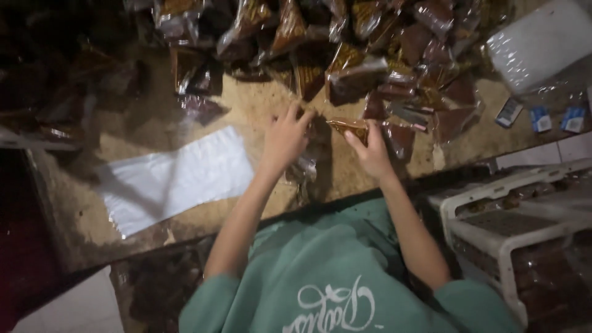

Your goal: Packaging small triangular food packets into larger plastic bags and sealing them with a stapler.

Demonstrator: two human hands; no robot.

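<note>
The person's right hand (370,151) pinches a small snack packet (349,127) between thumb and fingers, closed on its right end. The packet is flat, clear plastic with a dark brown filling and a gold-yellow printed band, and its glossy skin catches the light. It hangs just above the tan table (259,105), at the near edge of the heap of packets (364,49), which covers the far side of the table with many more of the same brown and gold bags.

The left hand (285,137) is just left of the held packet, fingers spread and curled loosely, fingertips toward the heap. Whether it grips anything cannot be told; some crumpled clear wrapping (303,169) lies under its wrist, nearer the person than the heap.

Well left of the heap and closer to the table's near edge lies a flat white plastic bag (176,179). To the right of the heap rests a white wrapped bundle (539,43), and below it 3 small blue-and-white sachets (541,118) lie in a row. Right of the person's green sweatshirt (339,277) stands a white plastic crate (512,222), below the table edge.
</note>
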